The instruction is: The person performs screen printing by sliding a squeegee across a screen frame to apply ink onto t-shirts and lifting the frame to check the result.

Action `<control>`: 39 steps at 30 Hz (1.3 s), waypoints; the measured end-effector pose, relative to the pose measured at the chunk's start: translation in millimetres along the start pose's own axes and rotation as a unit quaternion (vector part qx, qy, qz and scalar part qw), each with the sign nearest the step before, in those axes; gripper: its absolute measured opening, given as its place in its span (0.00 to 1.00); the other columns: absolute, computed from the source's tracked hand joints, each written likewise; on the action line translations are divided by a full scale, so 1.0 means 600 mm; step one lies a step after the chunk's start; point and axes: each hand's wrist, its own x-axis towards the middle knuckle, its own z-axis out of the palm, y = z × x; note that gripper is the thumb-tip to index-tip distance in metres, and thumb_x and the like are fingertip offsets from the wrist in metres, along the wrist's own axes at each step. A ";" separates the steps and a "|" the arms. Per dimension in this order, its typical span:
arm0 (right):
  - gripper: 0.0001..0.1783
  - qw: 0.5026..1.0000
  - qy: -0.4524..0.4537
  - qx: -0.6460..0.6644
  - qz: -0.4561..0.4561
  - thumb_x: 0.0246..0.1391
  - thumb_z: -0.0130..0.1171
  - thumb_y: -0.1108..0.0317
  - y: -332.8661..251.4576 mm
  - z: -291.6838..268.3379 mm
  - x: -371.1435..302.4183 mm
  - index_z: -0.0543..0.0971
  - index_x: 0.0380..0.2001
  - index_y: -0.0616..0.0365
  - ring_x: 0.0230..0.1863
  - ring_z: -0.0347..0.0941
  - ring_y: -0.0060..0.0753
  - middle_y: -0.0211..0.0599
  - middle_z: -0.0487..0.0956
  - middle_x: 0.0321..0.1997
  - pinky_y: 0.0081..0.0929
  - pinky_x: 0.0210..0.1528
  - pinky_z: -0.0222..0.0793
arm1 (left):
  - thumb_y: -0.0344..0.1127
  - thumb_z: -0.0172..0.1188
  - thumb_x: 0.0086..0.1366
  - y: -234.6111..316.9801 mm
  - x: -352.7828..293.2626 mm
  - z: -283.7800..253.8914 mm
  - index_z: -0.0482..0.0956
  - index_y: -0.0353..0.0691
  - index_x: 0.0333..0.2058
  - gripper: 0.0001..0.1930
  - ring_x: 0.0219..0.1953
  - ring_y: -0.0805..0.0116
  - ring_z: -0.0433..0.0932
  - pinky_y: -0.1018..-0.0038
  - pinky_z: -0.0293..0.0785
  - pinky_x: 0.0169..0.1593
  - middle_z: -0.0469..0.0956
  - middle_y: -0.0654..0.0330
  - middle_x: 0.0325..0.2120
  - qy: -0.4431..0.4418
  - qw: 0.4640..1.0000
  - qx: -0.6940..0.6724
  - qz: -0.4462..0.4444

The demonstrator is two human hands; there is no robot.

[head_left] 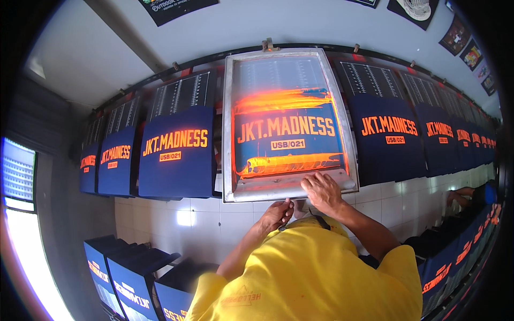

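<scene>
While my right hand [323,191] presses flat, fingers spread, on the near rail of the aluminium-framed printing screen [287,124] over its navy board, my left hand [277,214] pinches the frame edge (keep it square, lift evenly).

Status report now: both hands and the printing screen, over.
Right hand flat on near edge of metal-framed printing screen. Left hand grips that edge from below. Screen lies over a dark blue panel in the row. Nothing in the way.
</scene>
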 end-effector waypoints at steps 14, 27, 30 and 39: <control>0.08 0.998 -0.017 -0.005 0.059 0.47 0.56 0.73 0.014 0.011 0.075 0.75 0.33 0.57 0.41 0.72 0.39 0.35 0.77 0.34 0.38 0.45 0.69 | 0.48 0.45 0.75 0.017 -0.014 0.002 0.69 0.44 0.33 0.16 0.16 0.79 0.55 0.81 0.52 0.19 0.62 0.69 0.19 -0.039 0.998 -0.045 -0.035; 0.11 0.999 -0.023 -0.002 0.033 0.46 0.57 0.71 0.048 0.012 0.019 0.74 0.36 0.55 0.42 0.72 0.38 0.34 0.77 0.37 0.36 0.45 0.70 | 0.39 0.44 0.75 0.031 0.015 -0.008 0.67 0.47 0.33 0.10 0.13 0.80 0.55 0.82 0.52 0.17 0.62 0.70 0.18 -0.028 0.990 -0.114 -0.079; 0.18 0.998 -0.030 -0.007 0.047 0.40 0.64 0.70 0.054 0.013 0.014 0.74 0.38 0.54 0.44 0.72 0.36 0.31 0.78 0.40 0.36 0.46 0.69 | 0.39 0.43 0.75 0.032 0.019 -0.002 0.67 0.48 0.33 0.10 0.14 0.79 0.55 0.82 0.52 0.17 0.62 0.70 0.18 -0.026 0.991 -0.112 -0.067; 0.09 0.999 0.025 -0.015 0.032 0.45 0.57 0.69 0.056 -0.009 -0.014 0.74 0.33 0.53 0.40 0.71 0.33 0.29 0.75 0.33 0.32 0.41 0.69 | 0.39 0.44 0.75 0.039 0.029 0.014 0.66 0.48 0.32 0.09 0.15 0.78 0.55 0.81 0.50 0.19 0.59 0.70 0.16 -0.044 0.991 -0.110 -0.056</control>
